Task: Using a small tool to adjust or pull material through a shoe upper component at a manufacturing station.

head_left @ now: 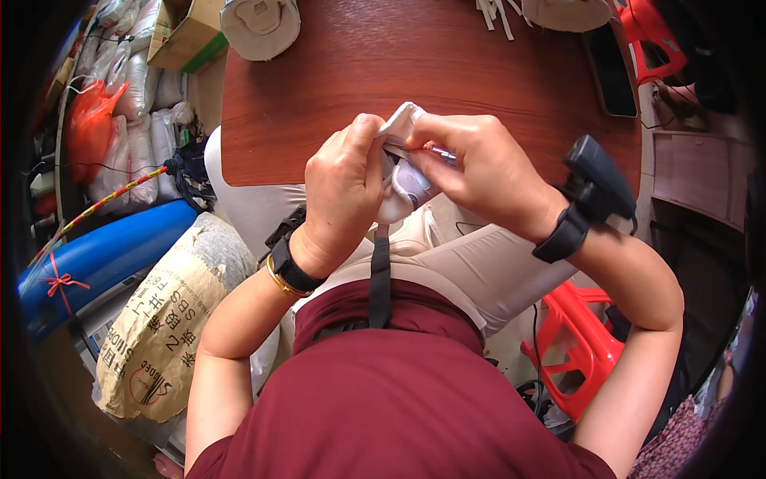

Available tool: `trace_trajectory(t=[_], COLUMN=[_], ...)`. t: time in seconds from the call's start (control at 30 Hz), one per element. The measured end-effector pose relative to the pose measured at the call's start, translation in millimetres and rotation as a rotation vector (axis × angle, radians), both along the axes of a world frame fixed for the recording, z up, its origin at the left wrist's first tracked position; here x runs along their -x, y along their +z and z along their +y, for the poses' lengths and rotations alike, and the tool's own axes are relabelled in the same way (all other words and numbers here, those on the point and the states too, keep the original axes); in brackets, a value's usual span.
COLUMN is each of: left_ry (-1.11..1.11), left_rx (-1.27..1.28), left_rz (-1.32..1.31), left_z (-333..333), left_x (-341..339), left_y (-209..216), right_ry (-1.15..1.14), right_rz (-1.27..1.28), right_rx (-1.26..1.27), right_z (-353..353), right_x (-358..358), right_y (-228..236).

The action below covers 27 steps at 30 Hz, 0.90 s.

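Observation:
Over the near edge of the table, both hands hold a small padded fabric piece (408,188), white with a lilac patterned part. My left hand (341,180) is closed, its thumb and fingers pinching the piece's left side. From the other side my right hand (487,164) pinches the raised white edge between thumb and bent forefinger. A slim shiny purplish thing (443,153) shows under the right fingers; its kind is unclear. The inside of the fabric piece is mostly hidden by the fingers.
The reddish-brown table (343,96) bears a beige rounded object (261,28), white strips (496,16) and a dark phone (610,72). At my left are a printed sack (171,327) and a blue cylinder (120,255). A red plastic stool (578,343) stands at right.

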<state>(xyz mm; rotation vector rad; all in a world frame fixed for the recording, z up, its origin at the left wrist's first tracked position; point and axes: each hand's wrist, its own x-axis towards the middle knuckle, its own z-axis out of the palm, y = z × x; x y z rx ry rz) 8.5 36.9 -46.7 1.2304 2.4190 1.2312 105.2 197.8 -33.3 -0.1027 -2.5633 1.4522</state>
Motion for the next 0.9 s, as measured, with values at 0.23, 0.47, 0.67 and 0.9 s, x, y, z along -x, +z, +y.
trace_trajectory(t=[0.23,0.47,0.67,0.9], left_ry=[0.03,0.005,0.031,0.057], left_rx=[0.009,-0.028,-0.071,-0.112], left_rz=[0.116,0.14,0.122,0.231], left_z=[1,2,2,2], left_x=[0,1,0,-2], left_y=[-4,-6,-12,-16], right_ry=[0.011,-0.067,0.136,-0.047], right_rz=[-0.057,0.117,0.19,0.014], right_rx=[-0.406,-0.163,-0.722,-0.026], right_z=[-13,-10,-5,-10], right_x=[-3,1,3,4], right_y=[10,-13,0,-11])
